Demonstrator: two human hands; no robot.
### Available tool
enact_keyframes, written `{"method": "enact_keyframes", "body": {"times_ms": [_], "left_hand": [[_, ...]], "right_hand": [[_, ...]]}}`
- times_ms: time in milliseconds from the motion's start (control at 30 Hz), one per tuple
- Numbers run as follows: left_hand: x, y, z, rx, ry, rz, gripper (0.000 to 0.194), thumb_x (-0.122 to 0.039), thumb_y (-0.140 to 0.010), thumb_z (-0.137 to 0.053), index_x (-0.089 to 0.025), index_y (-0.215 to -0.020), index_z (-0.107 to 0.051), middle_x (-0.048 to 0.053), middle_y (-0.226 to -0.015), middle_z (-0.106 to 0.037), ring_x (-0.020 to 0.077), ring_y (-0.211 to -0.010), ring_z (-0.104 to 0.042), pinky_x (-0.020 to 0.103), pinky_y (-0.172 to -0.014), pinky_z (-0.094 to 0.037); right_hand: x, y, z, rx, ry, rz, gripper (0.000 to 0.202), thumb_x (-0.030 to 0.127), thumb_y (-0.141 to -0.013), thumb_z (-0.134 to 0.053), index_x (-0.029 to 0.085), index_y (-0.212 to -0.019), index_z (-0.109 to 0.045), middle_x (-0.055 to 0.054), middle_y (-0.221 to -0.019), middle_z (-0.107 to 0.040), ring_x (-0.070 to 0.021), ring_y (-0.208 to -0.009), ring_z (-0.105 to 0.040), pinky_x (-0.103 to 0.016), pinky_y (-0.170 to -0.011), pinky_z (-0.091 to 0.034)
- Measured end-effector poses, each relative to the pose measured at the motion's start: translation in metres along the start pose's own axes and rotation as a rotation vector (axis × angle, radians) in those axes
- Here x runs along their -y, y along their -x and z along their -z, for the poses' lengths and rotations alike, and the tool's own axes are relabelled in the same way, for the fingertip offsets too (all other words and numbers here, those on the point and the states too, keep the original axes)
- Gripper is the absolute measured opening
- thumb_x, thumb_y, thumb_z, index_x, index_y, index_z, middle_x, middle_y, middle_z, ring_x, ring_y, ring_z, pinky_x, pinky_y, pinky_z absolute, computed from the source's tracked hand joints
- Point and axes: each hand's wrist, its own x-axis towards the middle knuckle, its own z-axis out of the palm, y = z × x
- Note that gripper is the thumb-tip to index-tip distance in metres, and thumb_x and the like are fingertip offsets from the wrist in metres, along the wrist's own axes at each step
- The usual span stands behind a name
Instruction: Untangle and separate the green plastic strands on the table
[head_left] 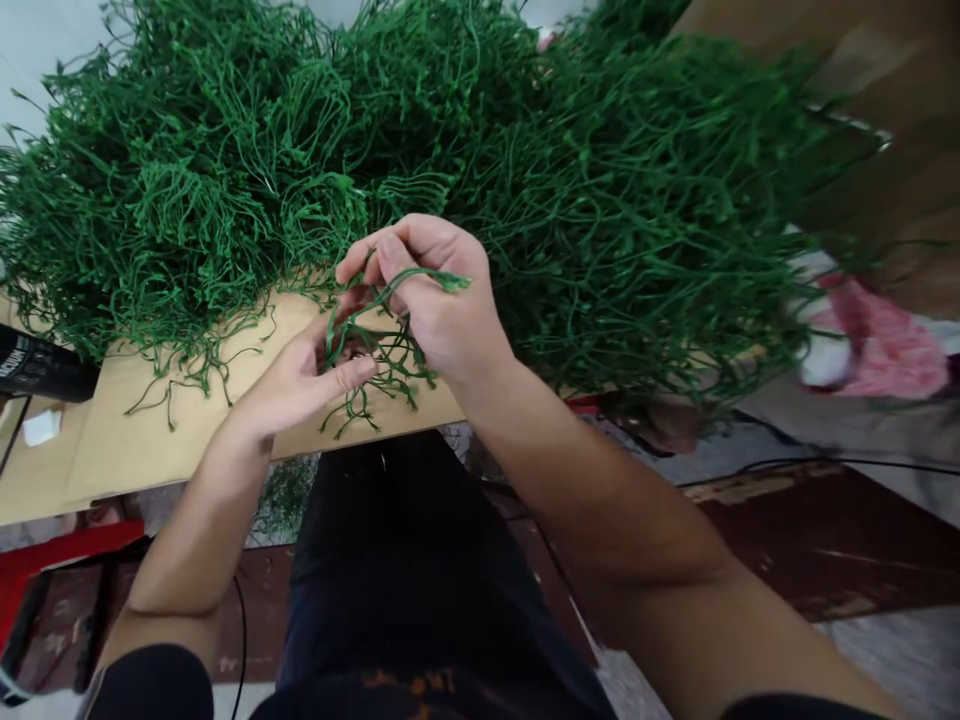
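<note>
One green sprig, pinched in the right hand, runs left to right from the curled left hand, whose grip I cannot tell, just near of the green heap.

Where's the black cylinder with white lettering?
Head view, far left: the black cylinder is cut off by the frame edge, beside the left end of the green strand pile, just above a white scrap.

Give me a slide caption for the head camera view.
Right hand pinching green strands close to the left hand, over cardboard, before a large tangled green heap.
</note>
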Motion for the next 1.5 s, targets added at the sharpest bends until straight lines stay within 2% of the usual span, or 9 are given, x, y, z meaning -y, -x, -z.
{"method": "enact_keyframes", "body": {"times_ms": [167, 300, 500, 700, 900, 1000, 1133, 1333, 1500], "left_hand": [[0.011, 0.004, -0.014, 0.022, 0.299, 0.074, 0.040, -0.047, -0.071, -0.064, -0.013, -0.092, -0.062, 0.002, -0.069, -0.064, 0.0115, -0.065, -0.061, 0.025, -0.066, -0.050], [0.015, 0.008, -0.007, -0.114, 0.297, 0.079, 0.032, -0.044, -0.073, -0.063, -0.014, -0.082, -0.059, -0.004, -0.055, -0.051, 0.0059, -0.048, -0.048, 0.021, -0.053, -0.043], [0.031, 0.006, 0.024, -0.382, -0.251, 0.042, 0.026, -0.024, -0.072, -0.060, -0.017, -0.097, -0.059, 0.001, -0.080, -0.061, 0.0108, -0.071, -0.055, 0.025, -0.071, -0.047], [0.036, 0.002, 0.043, -0.282, -0.741, 0.108, 0.021, -0.021, -0.076, -0.046, -0.017, -0.089, -0.063, 0.003, -0.080, -0.066, 0.0183, -0.080, -0.059, 0.031, -0.075, -0.046], [0.029, 0.001, 0.032, -0.327, -0.985, 0.048, 0.021, -0.026, -0.078, -0.049, -0.018, -0.093, -0.061, 0.006, -0.087, -0.065, 0.0213, -0.083, -0.059, 0.031, -0.072, -0.044], [0.027, 0.001, 0.026, -0.308, -1.029, -0.033, 0.019, -0.024, -0.077, -0.049, -0.018, -0.091, -0.060, 0.007, -0.089, -0.064, 0.0210, -0.086, -0.058, 0.031, -0.074, -0.043], [0.024, 0.001, 0.025, -0.450, -1.010, -0.069, 0.017, -0.022, -0.075, -0.051, -0.018, -0.089, -0.059, 0.006, -0.088, -0.061, 0.0195, -0.087, -0.056, 0.032, -0.078, -0.043], [0.037, 0.000, 0.044, -0.585, -0.942, -0.004, 0.028, -0.025, -0.074, -0.056, -0.019, -0.101, -0.055, 0.008, -0.109, -0.056, 0.0236, -0.107, -0.052, 0.038, -0.094, -0.039], [0.043, 0.008, 0.050, -0.730, -0.480, 0.020, 0.052, -0.042, -0.077, -0.057, -0.019, -0.120, -0.041, 0.012, -0.123, -0.050, 0.0208, -0.110, -0.053, 0.035, -0.091, -0.045]], "right_hand": [[-0.002, -0.002, -0.002, 0.010, -0.089, 0.077, 0.029, 0.038, -0.086, -0.048, 0.017, -0.067, -0.053, -0.001, -0.085, -0.064, -0.0077, -0.071, -0.059, -0.027, -0.072, -0.054], [-0.008, -0.006, 0.007, -0.014, -0.018, 0.032, 0.026, 0.038, -0.084, -0.052, 0.017, -0.070, -0.057, 0.000, -0.093, -0.064, -0.0072, -0.077, -0.059, -0.025, -0.072, -0.052], [-0.006, 0.007, 0.039, 0.227, 0.119, -0.014, 0.025, 0.040, -0.080, -0.058, 0.017, -0.071, -0.065, -0.003, -0.083, -0.066, -0.0102, -0.075, -0.059, -0.026, -0.070, -0.050], [-0.009, 0.026, 0.061, 0.344, 0.349, -0.010, 0.022, 0.037, -0.083, -0.054, 0.018, -0.083, -0.066, -0.005, -0.086, -0.065, -0.0130, -0.077, -0.059, -0.029, -0.070, -0.049], [-0.005, 0.023, 0.032, 0.046, 0.767, 0.249, 0.040, 0.043, -0.074, -0.062, 0.018, -0.105, -0.058, -0.011, -0.113, -0.055, -0.0268, -0.108, -0.046, -0.046, -0.094, -0.038], [-0.008, 0.018, 0.007, 0.156, 0.835, 0.267, 0.025, 0.037, -0.078, -0.058, 0.017, -0.094, -0.061, -0.010, -0.099, -0.059, -0.0252, -0.099, -0.048, -0.044, -0.089, -0.037], [-0.022, 0.014, -0.015, 0.352, 0.816, 0.136, 0.017, 0.020, -0.084, -0.046, 0.016, -0.072, -0.058, -0.004, -0.070, -0.055, -0.0155, -0.072, -0.046, -0.032, -0.073, -0.037], [-0.041, 0.014, -0.005, 0.161, 0.510, 0.062, 0.019, 0.020, -0.084, -0.043, 0.017, -0.066, -0.049, -0.001, -0.066, -0.046, -0.0115, -0.068, -0.043, -0.026, -0.065, -0.034], [-0.052, 0.010, 0.004, -0.092, 0.416, -0.009, 0.019, 0.027, -0.085, -0.044, 0.018, -0.069, -0.047, 0.000, -0.064, -0.041, -0.0109, -0.061, -0.039, -0.026, -0.060, -0.034]]}}
